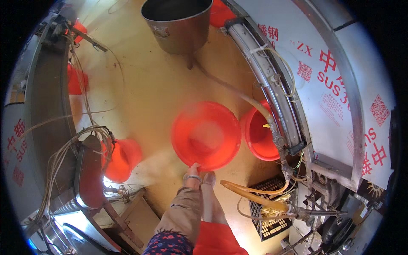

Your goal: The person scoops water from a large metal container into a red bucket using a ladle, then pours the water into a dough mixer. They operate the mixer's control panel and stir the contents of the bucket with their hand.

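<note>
Hands [199,173]: both meet at the near rim of a red plastic basin [206,135] and grip it, left hand with a wristband on the rim edge, right hand just beside it. The basin is round, smooth and blurred, held above the yellowish floor [148,85] at centre frame. Near right, a black plastic crate [272,225] with a grid wall sits beside amber hoses [250,195]. Left, an orange-red bucket [123,158] stands next to a metal machine housing [87,170] draped in pale cables. Just right of the held basin, a second red basin [260,138] rests under a hose end. Right, a curved steel panel [335,97] carries white protective film printed with red characters and square code marks. Far centre, a dull grey metal pot [178,25] stands on the floor.
</note>
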